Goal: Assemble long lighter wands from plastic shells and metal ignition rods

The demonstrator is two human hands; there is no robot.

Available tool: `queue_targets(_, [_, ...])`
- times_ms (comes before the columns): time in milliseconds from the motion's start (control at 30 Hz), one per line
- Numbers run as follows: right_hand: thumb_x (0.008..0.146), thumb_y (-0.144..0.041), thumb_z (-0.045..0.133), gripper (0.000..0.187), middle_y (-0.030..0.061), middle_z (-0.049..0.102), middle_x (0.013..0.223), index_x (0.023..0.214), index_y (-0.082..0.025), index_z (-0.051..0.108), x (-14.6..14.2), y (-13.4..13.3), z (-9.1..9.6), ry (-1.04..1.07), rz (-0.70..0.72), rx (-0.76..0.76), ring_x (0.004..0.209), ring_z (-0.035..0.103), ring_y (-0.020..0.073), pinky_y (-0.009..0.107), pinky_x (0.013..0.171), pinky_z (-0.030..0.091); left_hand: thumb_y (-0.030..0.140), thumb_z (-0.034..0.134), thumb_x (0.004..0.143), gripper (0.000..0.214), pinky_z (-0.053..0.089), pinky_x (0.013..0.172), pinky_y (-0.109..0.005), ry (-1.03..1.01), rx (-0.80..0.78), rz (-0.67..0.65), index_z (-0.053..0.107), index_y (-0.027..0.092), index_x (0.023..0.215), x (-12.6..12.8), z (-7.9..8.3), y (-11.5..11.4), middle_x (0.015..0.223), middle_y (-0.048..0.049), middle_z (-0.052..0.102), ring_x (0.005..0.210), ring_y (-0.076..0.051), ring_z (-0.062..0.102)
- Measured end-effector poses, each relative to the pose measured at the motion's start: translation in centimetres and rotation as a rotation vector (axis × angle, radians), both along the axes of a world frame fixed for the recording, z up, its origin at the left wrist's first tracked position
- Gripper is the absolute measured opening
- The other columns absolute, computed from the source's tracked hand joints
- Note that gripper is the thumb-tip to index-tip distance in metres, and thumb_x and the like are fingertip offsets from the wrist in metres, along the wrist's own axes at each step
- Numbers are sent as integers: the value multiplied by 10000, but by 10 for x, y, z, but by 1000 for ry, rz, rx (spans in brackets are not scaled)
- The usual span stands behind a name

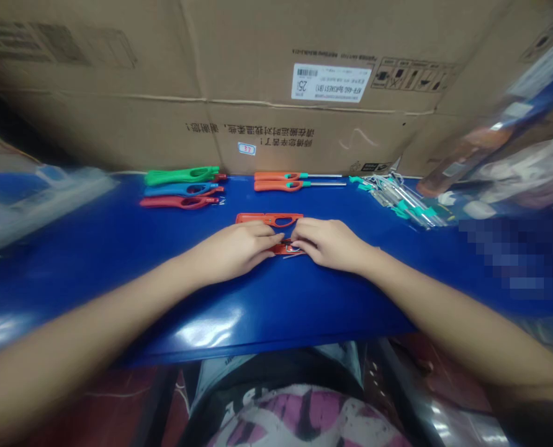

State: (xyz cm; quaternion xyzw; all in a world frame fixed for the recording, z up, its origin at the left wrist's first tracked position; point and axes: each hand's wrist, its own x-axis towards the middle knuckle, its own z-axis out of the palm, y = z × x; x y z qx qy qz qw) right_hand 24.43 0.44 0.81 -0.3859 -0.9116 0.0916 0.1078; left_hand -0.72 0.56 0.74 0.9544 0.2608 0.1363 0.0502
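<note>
My left hand [246,248] is closed, its fingertips pinched at an orange lighter casing half [283,249] low over the blue table [174,310]. Facing it, my right hand [329,244] pinches at the right end of the same casing, where small metal and light-coloured parts show. My fingers cover much of that casing, and whatever small part lies between the right fingertips is hidden. Just beyond the hands lies a second orange casing half [257,218] with a trigger-loop opening, its right end beside my right fingers.
Two assembled orange lighters [276,185] with metal tubes lie at the back. Green [174,177], blue [171,189] and red lighter bodies [164,202] are left of them. At right is a heap of metal tubes with teal parts [406,202]. A cardboard wall [141,130] stands behind.
</note>
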Motion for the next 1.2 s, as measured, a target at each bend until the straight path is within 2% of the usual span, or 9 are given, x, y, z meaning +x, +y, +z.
queue_targets(133, [995, -222, 553, 129, 61, 715, 1040, 951, -186, 668, 2, 4, 3, 78, 16, -74, 956, 643, 195, 290, 777, 420, 245, 403, 1071, 361, 573, 906, -374, 60, 66, -23, 689, 147, 1267, 4, 1, -3, 1127, -136, 701, 1012, -238, 680])
queue_targets(233, [999, -273, 558, 176, 65, 684, 1015, 923, -173, 682, 8, 6, 9, 100, -9, -121, 858, 608, 168, 284, 749, 413, 251, 362, 1078, 409, 587, 847, -398, 94, 117, -9, 674, 110, 1302, 7, 1, -5, 1089, -158, 679, 948, -249, 666])
queue_targets(333, [973, -289, 588, 168, 63, 662, 1000, 919, -166, 689, 16, 7, 17, 70, -14, -195, 775, 564, 146, 274, 704, 398, 253, 362, 1075, 415, 587, 849, -410, 140, 141, 13, 689, 110, 1285, 7, 4, -8, 1073, -156, 677, 948, -258, 664])
queue_targets(400, [934, -267, 632, 116, 58, 661, 1008, 956, -170, 692, 20, 7, 20, 67, 12, -256, 784, 561, 146, 269, 701, 397, 254, 375, 1066, 404, 588, 839, -402, 179, 143, 28, 716, 124, 1238, 6, 7, -10, 1056, -145, 684, 921, -252, 670])
queue_targets(500, [884, -261, 696, 150, 58, 659, 1022, 1006, -174, 687, 20, 4, 22, 78, 48, -303, 826, 571, 160, 272, 722, 412, 254, 462, 1022, 330, 588, 821, -387, 207, 132, 46, 751, 142, 1135, 4, 14, -15, 1024, -125, 698, 887, -248, 686])
queue_targets(600, [870, -204, 703, 122, 55, 659, 1006, 985, -173, 675, 15, -1, 21, 89, 72, -307, 836, 575, 163, 275, 735, 421, 280, 542, 975, 269, 581, 842, -373, 158, 123, 47, 742, 157, 1105, 5, 15, -19, 1048, -115, 710, 935, -254, 698])
queue_targets(767, [865, -128, 683, 111, 52, 664, 1005, 962, -171, 651, 9, -6, 20, 109, 73, -324, 835, 580, 159, 267, 732, 421, 321, 576, 970, 319, 562, 866, -331, 31, 34, 8, 654, 192, 1251, 8, 6, -16, 1170, -93, 688, 1031, -237, 685])
queue_targets(1000, [855, -86, 646, 127, 35, 656, 959, 945, -175, 650, 11, -7, 22, 107, 80, -327, 792, 560, 144, 257, 702, 399, 239, 557, 967, 197, 530, 903, -325, -72, -86, -8, 687, 202, 1112, 8, -3, -11, 1135, -76, 660, 1045, -215, 646])
queue_targets(1200, [856, -63, 617, 163, 39, 655, 1000, 951, -190, 656, 9, -7, 22, 97, 130, -315, 820, 569, 150, 258, 697, 385, 284, 585, 942, 200, 531, 894, -331, -78, -92, -1, 698, 211, 1089, 10, -3, -12, 1132, -72, 657, 1038, -221, 645])
